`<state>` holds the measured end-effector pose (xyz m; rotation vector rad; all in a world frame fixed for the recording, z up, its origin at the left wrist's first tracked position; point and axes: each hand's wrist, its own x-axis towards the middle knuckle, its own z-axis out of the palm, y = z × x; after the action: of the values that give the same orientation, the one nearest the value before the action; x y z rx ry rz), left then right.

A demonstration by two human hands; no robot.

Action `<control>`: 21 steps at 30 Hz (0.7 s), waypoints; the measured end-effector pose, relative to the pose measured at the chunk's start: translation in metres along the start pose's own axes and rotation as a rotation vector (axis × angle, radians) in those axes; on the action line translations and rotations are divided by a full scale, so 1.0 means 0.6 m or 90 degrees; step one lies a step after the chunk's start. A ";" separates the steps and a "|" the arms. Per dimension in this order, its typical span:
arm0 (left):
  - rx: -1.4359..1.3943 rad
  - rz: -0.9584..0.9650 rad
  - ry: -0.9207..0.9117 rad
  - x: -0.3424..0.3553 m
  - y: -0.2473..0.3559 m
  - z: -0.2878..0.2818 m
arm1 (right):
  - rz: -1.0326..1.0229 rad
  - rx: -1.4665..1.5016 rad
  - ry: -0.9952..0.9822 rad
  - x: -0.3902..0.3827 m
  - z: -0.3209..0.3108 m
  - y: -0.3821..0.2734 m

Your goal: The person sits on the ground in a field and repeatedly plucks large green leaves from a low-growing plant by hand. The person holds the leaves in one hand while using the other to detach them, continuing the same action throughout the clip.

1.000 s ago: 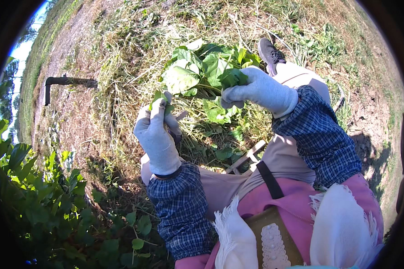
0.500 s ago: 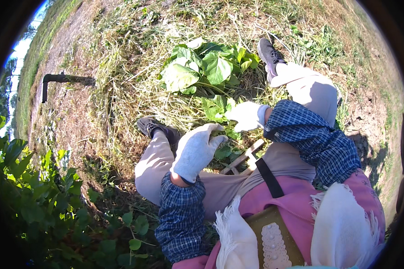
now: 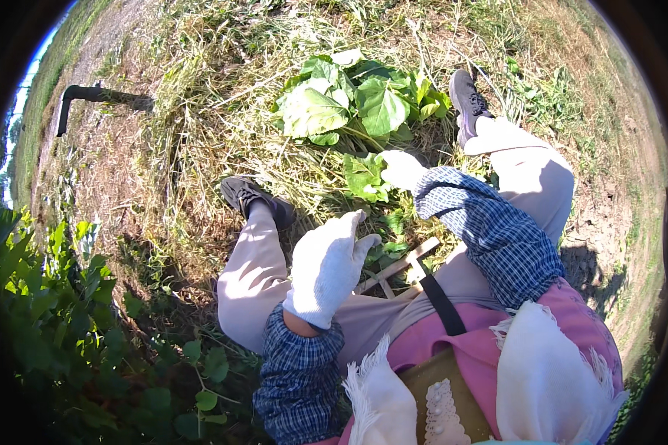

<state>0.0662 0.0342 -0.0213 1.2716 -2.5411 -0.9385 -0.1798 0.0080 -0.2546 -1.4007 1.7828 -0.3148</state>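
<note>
1. Left hand (image 3: 323, 268): white knit glove, back upward, over the inner side of the left thigh. Thumb and forefinger stand apart; nothing visible between them.
2. Right hand (image 3: 403, 170): white glove, bright in sun, at the right edge of a lobed green leaf (image 3: 364, 176) low on the ground. Fingertips hidden; cannot tell whether they are closed on it.
3. Sleeves, both arms: dark blue-and-white check (image 3: 490, 216), gathered near the wrists.
4. Beyond the right hand: heap of broad green leaves (image 3: 382, 106) on cut, drying grass (image 3: 223, 122), between the spread feet and farther out. Several pale undersides show.
5. Between the thighs, just beside the left hand: crossed wooden slats (image 3: 410, 257); black strap (image 3: 442, 305) nearer the body.
6. Dark shoes (image 3: 467, 104), pale trousers (image 3: 249, 267), pink top (image 3: 482, 337), white fringed scarf (image 3: 542, 371).
7. Outer left: leafy bush (image 3: 44, 319), partly shaded; above it, a dark bent pipe (image 3: 100, 95).
</note>
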 end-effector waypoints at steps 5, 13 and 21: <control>0.011 -0.018 -0.049 0.011 0.008 -0.002 | -0.031 -0.012 0.075 0.050 0.034 0.015; 0.013 -0.024 -0.068 0.015 0.008 0.002 | 0.019 -0.094 -0.007 0.054 0.045 0.000; 0.019 0.001 -0.019 0.022 0.010 0.008 | -0.125 -0.100 -0.008 0.029 -0.015 -0.017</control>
<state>0.0519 0.0288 -0.0231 1.2722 -2.5885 -0.9296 -0.1802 -0.0137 -0.2503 -1.6910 1.6924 -0.2732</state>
